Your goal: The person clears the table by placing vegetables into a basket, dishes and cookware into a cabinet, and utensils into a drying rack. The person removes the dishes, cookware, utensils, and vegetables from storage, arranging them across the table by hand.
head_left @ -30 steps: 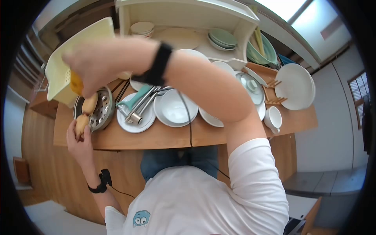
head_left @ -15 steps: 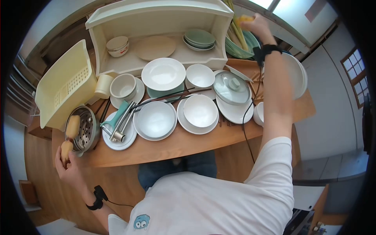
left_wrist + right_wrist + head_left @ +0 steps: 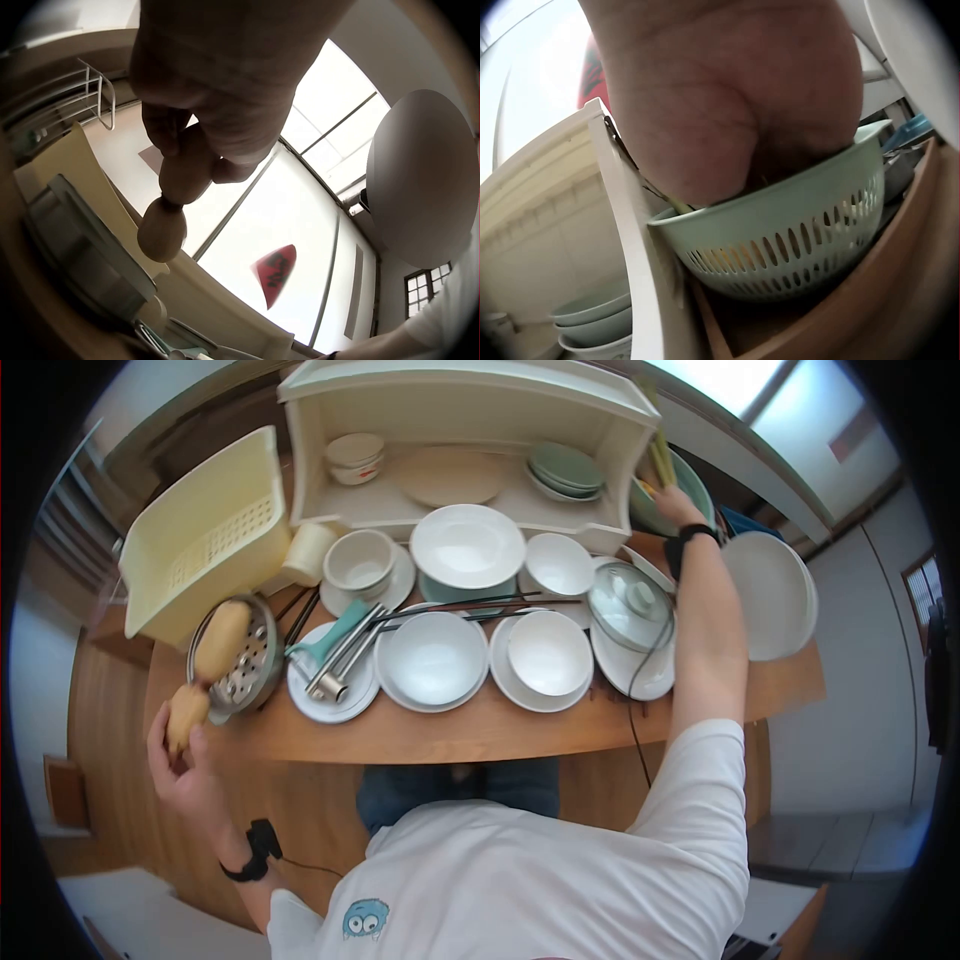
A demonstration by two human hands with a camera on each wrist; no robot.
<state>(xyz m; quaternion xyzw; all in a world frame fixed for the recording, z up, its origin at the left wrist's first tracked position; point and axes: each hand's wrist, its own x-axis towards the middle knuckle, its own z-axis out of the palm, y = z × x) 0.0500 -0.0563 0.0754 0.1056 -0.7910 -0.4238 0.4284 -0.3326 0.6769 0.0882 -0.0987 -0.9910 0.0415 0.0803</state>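
At the table's left end my left hand (image 3: 183, 772) grips the lower segment of a two-segment lotus root (image 3: 222, 642). Its upper segment overlaps a round steel strainer (image 3: 262, 660) in the head view. In the left wrist view the lotus root (image 3: 163, 229) hangs from the fingertips, its dark joint between the segments. My right hand (image 3: 682, 510) reaches into a pale green colander (image 3: 780, 217) at the back right. A bit of something yellow (image 3: 648, 489) shows at its fingertips; the fingers are mostly hidden by the hand and rim, so I cannot tell whether they still hold it.
A yellow dish basket (image 3: 200, 570) stands at the left. Bowls, plates, a green peeler (image 3: 335, 638), chopsticks and a glass lid (image 3: 625, 600) crowd the table. Behind them is a cream shelf (image 3: 450, 420) with bowls. Long green stalks (image 3: 662, 460) lean in the colander.
My right hand has carried a yellow thing from the left side across to the back right, then down into the colander. The left hand keeps hold of the lotus root beside the strainer.
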